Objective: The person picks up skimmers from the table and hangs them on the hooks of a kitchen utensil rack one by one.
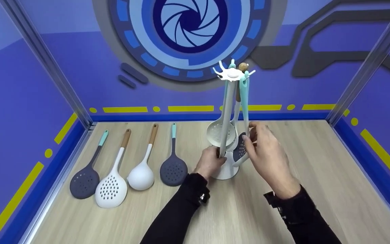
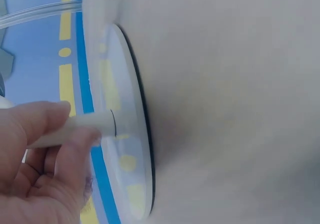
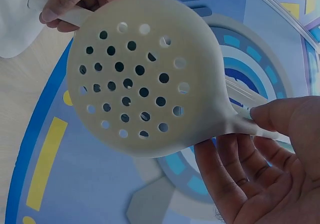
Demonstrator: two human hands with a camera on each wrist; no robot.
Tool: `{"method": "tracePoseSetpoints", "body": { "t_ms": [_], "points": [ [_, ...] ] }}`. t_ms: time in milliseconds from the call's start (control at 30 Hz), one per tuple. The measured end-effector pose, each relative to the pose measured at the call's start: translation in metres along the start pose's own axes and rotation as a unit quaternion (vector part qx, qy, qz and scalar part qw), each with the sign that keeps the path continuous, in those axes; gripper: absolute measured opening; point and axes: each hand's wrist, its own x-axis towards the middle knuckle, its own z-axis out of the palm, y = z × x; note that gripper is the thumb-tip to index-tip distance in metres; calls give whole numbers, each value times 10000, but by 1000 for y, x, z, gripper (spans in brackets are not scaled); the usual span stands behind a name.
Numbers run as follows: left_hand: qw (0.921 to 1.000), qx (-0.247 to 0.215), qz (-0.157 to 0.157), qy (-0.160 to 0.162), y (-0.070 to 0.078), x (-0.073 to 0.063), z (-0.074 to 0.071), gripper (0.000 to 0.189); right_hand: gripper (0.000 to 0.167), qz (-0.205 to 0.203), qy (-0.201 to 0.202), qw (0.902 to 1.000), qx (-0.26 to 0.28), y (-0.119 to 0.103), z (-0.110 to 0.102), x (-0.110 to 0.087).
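Observation:
A white utensil stand [image 1: 228,118] rises from a round base, with hooks at its top. My left hand [image 1: 210,162] pinches its post just above the base [image 2: 142,149]. My right hand [image 1: 269,156] holds the neck of a pale skimmer [image 3: 145,79] between thumb and fingers; its mint handle [image 1: 244,91] hangs at the hooks. In the head view a dark perforated head [image 1: 239,149] shows beside those fingers. Another pale skimmer [image 1: 215,132] hangs behind the post, near a utensil with a wooden handle [image 1: 238,93], its head partly hidden.
On the wooden table's left side lie a dark skimmer [image 1: 84,183] with a mint handle, a white slotted turner [image 1: 111,193], a white ladle [image 1: 141,177] and another dark skimmer [image 1: 173,171]. Blue printed walls [image 1: 168,98] enclose the back and sides.

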Motion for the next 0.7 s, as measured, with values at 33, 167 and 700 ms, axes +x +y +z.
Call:
{"method": "tracePoseSetpoints", "body": {
  "t_ms": [33,167,700],
  "points": [
    [10000,-75,-39,24,1,0,1,18,31,9,7,10000,-10,1,0,0],
    [9994,-250,-206,76,2,1,4,21,32,52,56,10000,-9,5,0,2],
    [9963,-430,-652,354,20,12,28,20,29,442,357,9984,85,31,-3,9]
  ]
}}
